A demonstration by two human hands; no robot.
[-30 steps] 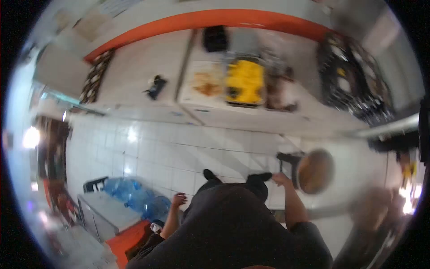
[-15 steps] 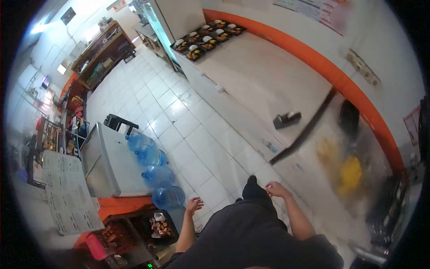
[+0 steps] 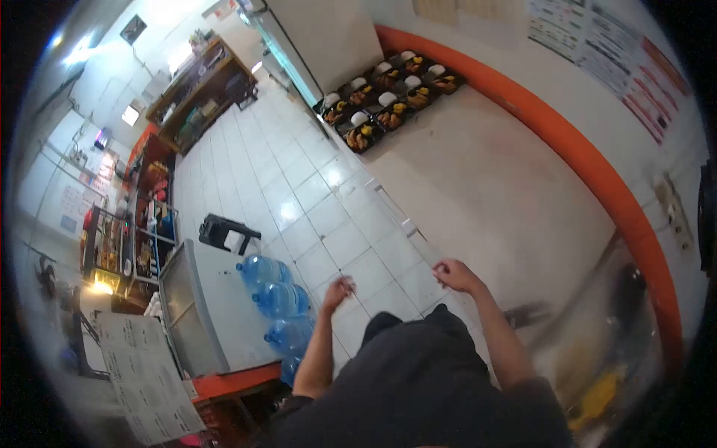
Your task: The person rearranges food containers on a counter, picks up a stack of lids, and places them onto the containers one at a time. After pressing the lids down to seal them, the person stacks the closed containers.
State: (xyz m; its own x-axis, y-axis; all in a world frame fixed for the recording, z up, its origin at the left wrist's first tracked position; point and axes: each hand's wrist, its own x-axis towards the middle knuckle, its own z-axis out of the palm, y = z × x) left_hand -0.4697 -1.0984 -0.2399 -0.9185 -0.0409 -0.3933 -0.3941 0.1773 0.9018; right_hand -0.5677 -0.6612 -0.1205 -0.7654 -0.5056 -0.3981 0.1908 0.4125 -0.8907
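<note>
My left hand [image 3: 340, 293] hangs over the tiled floor [image 3: 314, 246], fingers loosely bent and nothing visible in them. The nearest things to it are several blue water jugs [image 3: 282, 300], lying to its left. My right hand [image 3: 457, 275] is held out in front of the body, loosely curled and seemingly without anything in it. It is close to the front edge of a long white chest freezer top [image 3: 493, 187]. At the far end of that top stand black meal trays [image 3: 388, 112] in rows, with white rice and browned and yellow food.
Left of the jugs stands another chest freezer [image 3: 224, 313] with a black folded stool [image 3: 228, 233] behind it. A white handwritten sheet [image 3: 146, 373] hangs at lower left. Wooden shelves [image 3: 198, 97] are at the back. A yellow item [image 3: 597, 399] lies blurred at lower right.
I have moved forward along the aisle, so the meal trays look nearer. The black object on the right-hand top has slid back beside my right forearm. Both hands have swung up and forward.
</note>
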